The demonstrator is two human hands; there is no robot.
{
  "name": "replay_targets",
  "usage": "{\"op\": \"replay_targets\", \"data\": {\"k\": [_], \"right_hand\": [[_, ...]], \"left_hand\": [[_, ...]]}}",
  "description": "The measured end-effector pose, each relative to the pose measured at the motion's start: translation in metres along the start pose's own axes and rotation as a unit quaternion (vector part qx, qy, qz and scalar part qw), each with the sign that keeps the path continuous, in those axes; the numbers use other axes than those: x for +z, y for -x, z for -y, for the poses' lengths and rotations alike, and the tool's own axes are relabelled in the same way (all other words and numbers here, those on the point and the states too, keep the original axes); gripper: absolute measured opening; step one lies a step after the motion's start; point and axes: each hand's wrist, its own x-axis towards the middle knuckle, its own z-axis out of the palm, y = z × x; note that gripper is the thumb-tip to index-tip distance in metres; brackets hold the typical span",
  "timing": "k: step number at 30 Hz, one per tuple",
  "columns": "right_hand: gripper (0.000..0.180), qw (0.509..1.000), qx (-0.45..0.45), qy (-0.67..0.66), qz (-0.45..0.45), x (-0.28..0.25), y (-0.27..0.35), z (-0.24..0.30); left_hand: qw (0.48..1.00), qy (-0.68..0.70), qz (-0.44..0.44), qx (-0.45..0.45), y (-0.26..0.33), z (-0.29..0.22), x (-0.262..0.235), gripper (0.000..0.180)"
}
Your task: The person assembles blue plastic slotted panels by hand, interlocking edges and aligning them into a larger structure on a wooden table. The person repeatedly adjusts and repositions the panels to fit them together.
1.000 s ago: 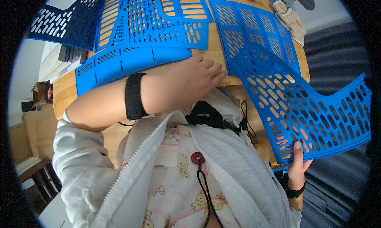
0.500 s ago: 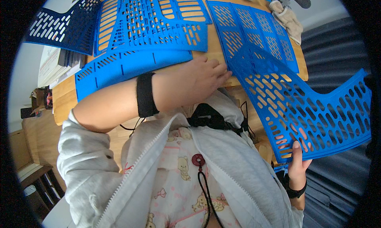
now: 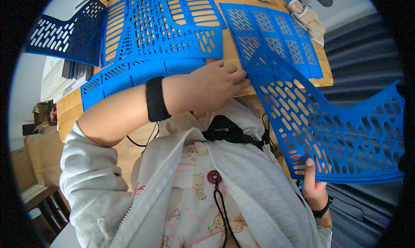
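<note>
A blue plastic file-rack side panel (image 3: 298, 114), pierced with slanted slots and cut in a curve along its top, is held tilted at my right, partly over the table edge. My right hand (image 3: 314, 183) grips its lower near corner, thumb on the front face and fingers showing through the slots behind. Reaching across my body, my left hand (image 3: 212, 86) has its fingers curled at the panel's left edge; the fingertips are partly hidden there. Beyond it, a flat blue panel (image 3: 147, 73) lies under further slotted blue panels (image 3: 151, 27).
A blue panel sheet (image 3: 276, 36) with several slotted sections lies on the wooden table (image 3: 324, 73) at the right. A dark blue side panel (image 3: 65, 34) rests at the far left above stacked books (image 3: 58, 81). A beige cloth item (image 3: 309, 21) sits at the back right, before a dark curtain (image 3: 359, 53).
The held panel has shifted slightly left and tilted, its right part lifting toward me. My right hand has moved a little left and down with it; my left hand has barely moved.
</note>
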Motion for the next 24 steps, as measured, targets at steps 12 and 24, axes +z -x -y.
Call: {"op": "replay_targets", "data": {"k": [12, 24], "right_hand": [[0.031, 0.99, -0.08, 0.117, -0.008, 0.009, -0.001, -0.014], [0.03, 0.971, -0.12, 0.208, -0.015, 0.014, 0.008, -0.031]], "left_hand": [[0.995, 0.063, 0.081, -0.014, -0.004, 0.008, -0.017, 0.054], [0.996, -0.034, 0.067, -0.056, -0.029, 0.087, 0.004, 0.06]]}}
